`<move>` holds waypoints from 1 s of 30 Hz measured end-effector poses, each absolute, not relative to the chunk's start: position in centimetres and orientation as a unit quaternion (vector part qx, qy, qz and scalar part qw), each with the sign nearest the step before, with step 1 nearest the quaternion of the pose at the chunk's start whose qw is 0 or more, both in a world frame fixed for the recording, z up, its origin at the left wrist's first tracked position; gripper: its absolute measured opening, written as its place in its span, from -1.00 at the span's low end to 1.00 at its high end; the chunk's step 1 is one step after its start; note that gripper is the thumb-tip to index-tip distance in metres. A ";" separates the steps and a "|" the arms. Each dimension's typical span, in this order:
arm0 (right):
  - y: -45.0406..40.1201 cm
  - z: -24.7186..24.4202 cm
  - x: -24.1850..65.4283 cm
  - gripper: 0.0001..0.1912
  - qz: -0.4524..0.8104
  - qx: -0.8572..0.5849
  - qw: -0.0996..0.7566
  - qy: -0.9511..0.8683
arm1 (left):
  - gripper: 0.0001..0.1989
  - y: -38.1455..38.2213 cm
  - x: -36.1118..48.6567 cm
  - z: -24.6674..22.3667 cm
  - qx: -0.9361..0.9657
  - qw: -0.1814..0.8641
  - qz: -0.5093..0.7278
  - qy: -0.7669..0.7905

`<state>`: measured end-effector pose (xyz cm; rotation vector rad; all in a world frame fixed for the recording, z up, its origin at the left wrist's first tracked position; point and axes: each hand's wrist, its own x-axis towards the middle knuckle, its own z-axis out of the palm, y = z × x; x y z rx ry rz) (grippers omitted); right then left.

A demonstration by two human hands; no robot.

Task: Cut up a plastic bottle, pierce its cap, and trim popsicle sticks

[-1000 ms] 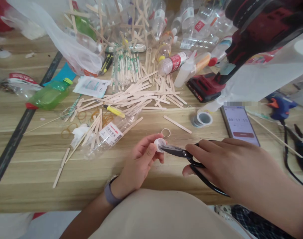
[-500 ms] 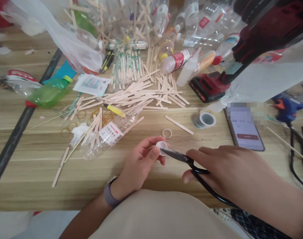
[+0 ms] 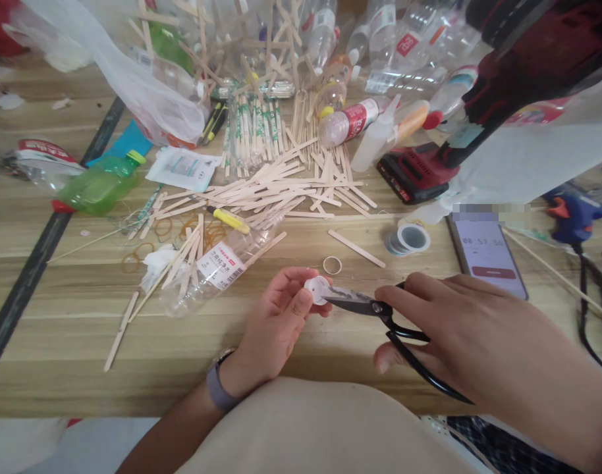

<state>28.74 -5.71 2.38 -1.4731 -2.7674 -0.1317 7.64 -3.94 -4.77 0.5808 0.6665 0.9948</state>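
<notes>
Between the thumb and fingers of my left hand (image 3: 284, 322) is a small white bottle cap (image 3: 317, 289), its round face turned up toward me. My right hand (image 3: 454, 336) grips black-handled scissors (image 3: 365, 307), and their blade tips are at the cap's right edge. Whether the tips press into the cap I cannot tell. Just beyond the cap, a thin white ring (image 3: 332, 265) lies flat on the wooden table (image 3: 301, 355). A single wooden stick (image 3: 356, 248) rests behind the ring.
A clear plastic bottle (image 3: 222, 266) lies left of my hands, by a yellow cutter (image 3: 230, 220). Many wooden sticks (image 3: 266, 191) are heaped behind. To the right are a wire spool (image 3: 407, 239), a phone (image 3: 489, 257), a red-black power tool (image 3: 419, 171) and a blue glue gun (image 3: 572, 214).
The cap has tilted in my left hand, showing its flat face instead of its hollow side. My right hand and the scissors have shifted slightly right, with the blades at the cap's edge.
</notes>
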 end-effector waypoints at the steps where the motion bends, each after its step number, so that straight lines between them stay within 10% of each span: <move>1: -5.6 2.5 28.7 -0.53 -0.052 -0.463 -0.001 -0.885 | -0.84 -3.9 7.7 -4.8 0.266 0.789 0.460 0.308; 30: -5.7 3.4 27.7 -0.85 -0.053 -0.440 -0.049 -0.895 | -0.77 -4.0 7.3 -5.0 0.294 0.789 0.418 0.342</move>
